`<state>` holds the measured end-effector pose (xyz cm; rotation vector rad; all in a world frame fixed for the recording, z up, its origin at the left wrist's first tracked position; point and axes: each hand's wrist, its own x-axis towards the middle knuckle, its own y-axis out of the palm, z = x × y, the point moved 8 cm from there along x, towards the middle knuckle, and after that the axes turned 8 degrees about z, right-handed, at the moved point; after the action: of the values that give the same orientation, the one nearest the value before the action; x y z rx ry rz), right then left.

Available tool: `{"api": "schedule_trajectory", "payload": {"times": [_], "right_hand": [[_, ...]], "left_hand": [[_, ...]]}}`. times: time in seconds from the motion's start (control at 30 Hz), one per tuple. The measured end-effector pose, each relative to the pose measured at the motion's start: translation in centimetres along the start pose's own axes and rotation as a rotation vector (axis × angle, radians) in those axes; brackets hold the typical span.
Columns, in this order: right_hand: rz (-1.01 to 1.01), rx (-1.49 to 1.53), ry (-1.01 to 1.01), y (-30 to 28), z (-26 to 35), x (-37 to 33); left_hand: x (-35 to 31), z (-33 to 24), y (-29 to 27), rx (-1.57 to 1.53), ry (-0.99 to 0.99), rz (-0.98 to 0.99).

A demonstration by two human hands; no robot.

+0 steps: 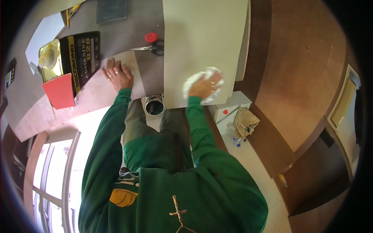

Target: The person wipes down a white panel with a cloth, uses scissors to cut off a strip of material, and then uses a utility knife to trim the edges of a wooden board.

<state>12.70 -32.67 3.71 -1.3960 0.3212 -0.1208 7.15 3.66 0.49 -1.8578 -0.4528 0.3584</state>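
Note:
A pale greenish board (202, 35) lies lengthwise away from me over the darker table. Close to its near end, my right hand (203, 87) presses a crumpled white cloth (189, 83) against the surface; the hand is slightly blurred, and the cloth shows all round it. My left hand (119, 76) rests on a light strip (134, 68) of the tabletop to the left of the board, with its fingers apart and nothing in them. Beyond it lie black-handled scissors (143, 48), partly alongside the board's left edge, and a red cap (150, 37).
A black and yellow adhesive tin (85, 48) stands left of my left hand, next to a red piece (62, 93). A dark open can (154, 107) sits below the table edge between my legs. A beige bag (245, 121) and bottles lie on the lower right. Brown panels rise at right.

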Motion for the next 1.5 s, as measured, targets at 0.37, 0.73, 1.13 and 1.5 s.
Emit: {"api": "schedule_trajectory", "payload": {"times": [0.37,0.73,1.13,1.5], "right_hand": [[-0.134,0.028,0.112,-1.7,-6.0,-0.5],[0.111,-0.018,-0.096,2.0,3.4,-7.8],[0.062,-0.001,-0.012,0.9,5.0,-6.1],[-0.036,0.042,-0.395,-1.2,13.9,12.9]], "left_hand": [[-0.5,-0.5,-0.3,-0.014,0.038,-0.033],[-0.5,1.3,-0.6,-0.027,0.044,-0.039],[0.0,0.8,-0.5,-0.052,-0.032,0.041],[-0.2,0.9,0.0,-0.009,-0.031,0.043]]}}
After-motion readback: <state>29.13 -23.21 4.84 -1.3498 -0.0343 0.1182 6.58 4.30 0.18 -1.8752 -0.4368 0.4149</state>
